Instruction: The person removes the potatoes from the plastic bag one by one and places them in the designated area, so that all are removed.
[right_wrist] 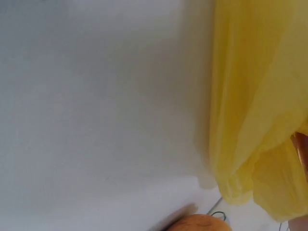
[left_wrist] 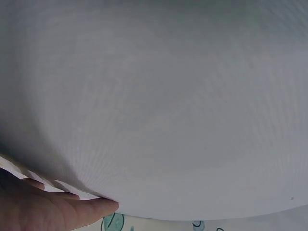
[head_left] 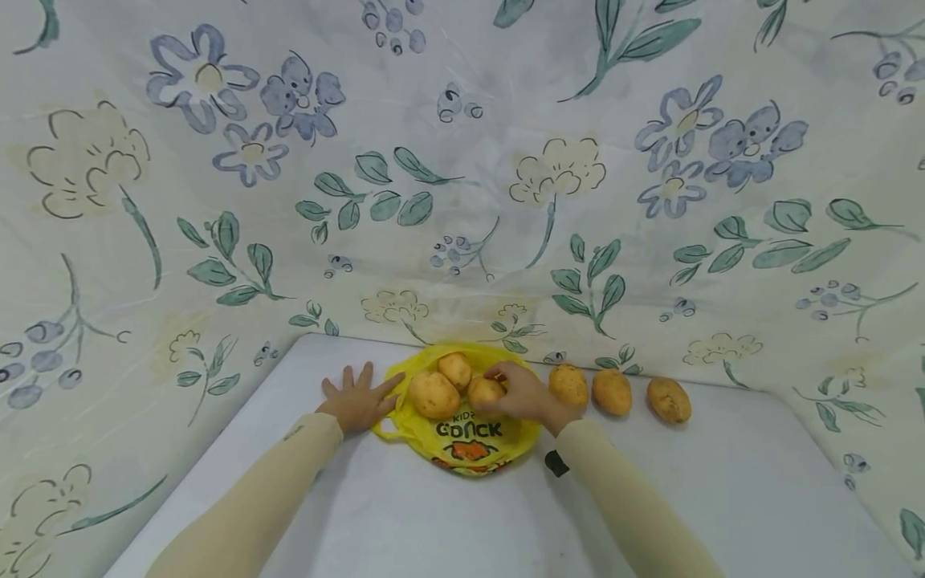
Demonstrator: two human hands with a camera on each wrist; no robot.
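A yellow plastic bag (head_left: 462, 461) with printed lettering lies on the white table, and two potatoes (head_left: 434, 395) rest on it side by side. My right hand (head_left: 527, 395) curls its fingers over a third potato (head_left: 484, 390), just right of those two. At the bag's left edge my left hand (head_left: 359, 399) lies with fingers spread, some fingertips over the yellow plastic. The left wrist view shows that hand (left_wrist: 53, 209) low in the corner, its fingers extended. In the right wrist view the bag (right_wrist: 240, 96) fills the right side and hides most of the hand.
To the right of the bag, a row of three potatoes (head_left: 613, 392) sits along the table's back edge. A small black object (head_left: 556, 463) lies by the right sleeve. Flower-patterned sheeting (head_left: 462, 241) rises behind the white table (head_left: 723, 482).
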